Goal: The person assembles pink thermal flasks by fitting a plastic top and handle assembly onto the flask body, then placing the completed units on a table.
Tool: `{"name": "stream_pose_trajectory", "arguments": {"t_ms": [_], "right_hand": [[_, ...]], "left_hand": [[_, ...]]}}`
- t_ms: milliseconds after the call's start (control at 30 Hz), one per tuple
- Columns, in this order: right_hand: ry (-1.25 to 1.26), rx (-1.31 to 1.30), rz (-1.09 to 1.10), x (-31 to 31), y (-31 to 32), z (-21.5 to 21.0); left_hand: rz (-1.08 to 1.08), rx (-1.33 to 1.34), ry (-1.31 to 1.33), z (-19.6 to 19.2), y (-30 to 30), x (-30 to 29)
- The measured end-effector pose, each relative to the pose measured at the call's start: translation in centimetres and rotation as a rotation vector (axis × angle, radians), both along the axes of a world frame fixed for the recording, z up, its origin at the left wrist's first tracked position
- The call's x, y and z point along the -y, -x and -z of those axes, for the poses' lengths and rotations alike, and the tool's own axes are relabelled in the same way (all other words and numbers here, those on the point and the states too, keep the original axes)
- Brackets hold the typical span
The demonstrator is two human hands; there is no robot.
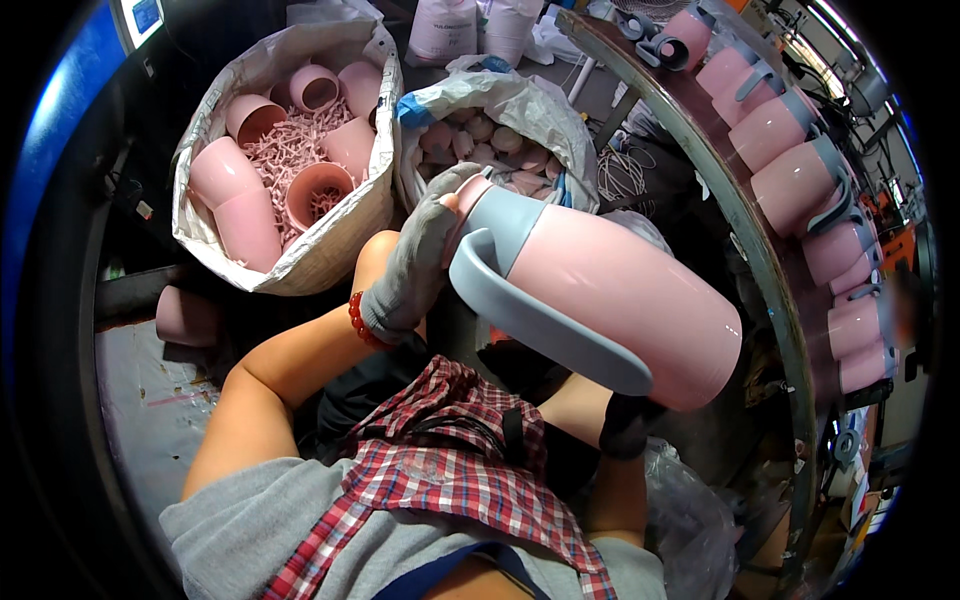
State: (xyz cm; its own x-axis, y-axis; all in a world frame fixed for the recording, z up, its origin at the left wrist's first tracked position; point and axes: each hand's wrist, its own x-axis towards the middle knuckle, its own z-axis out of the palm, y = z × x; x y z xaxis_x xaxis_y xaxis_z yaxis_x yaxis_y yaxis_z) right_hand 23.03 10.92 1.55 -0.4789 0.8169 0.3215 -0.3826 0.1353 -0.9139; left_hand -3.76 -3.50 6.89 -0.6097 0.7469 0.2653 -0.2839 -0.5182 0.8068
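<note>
A pink jug [630,295] with a grey-blue collar and a long grey-blue handle [540,325] lies tilted in front of me, its spout end to the upper left. My left hand [410,265], in a grey knit glove, is closed around the pink top at that end. At the jug's broad base is my right hand [628,425], in a dark glove or cuff. The jug's body covers its fingers, so their grip cannot be seen.
A white woven sack [345,240] at left holds pink cup-shaped bodies and curly scraps. Beside it, an open plastic bag [565,130] contains small pink pieces. Several pink jugs [800,185] line the bench [735,205] at right. A pink cup [187,317] lies at lower left.
</note>
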Motion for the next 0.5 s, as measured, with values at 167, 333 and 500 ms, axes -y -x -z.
{"name": "stream_pose_trajectory", "arguments": {"t_ms": [167,333,500], "right_hand": [[0.232,-0.075,-0.064,-1.5,1.6,1.2],[-0.683,0.37,0.177,-3.9,1.5,3.5],[-0.687,0.28,0.253,-4.2,1.4,0.5]], "left_hand": [[-0.331,-0.693,0.16,-1.3,-0.9,1.6],[-0.436,-0.882,0.087,-0.9,-1.1,1.6],[-0.288,-0.761,0.06,-0.4,0.5,0.6]]}}
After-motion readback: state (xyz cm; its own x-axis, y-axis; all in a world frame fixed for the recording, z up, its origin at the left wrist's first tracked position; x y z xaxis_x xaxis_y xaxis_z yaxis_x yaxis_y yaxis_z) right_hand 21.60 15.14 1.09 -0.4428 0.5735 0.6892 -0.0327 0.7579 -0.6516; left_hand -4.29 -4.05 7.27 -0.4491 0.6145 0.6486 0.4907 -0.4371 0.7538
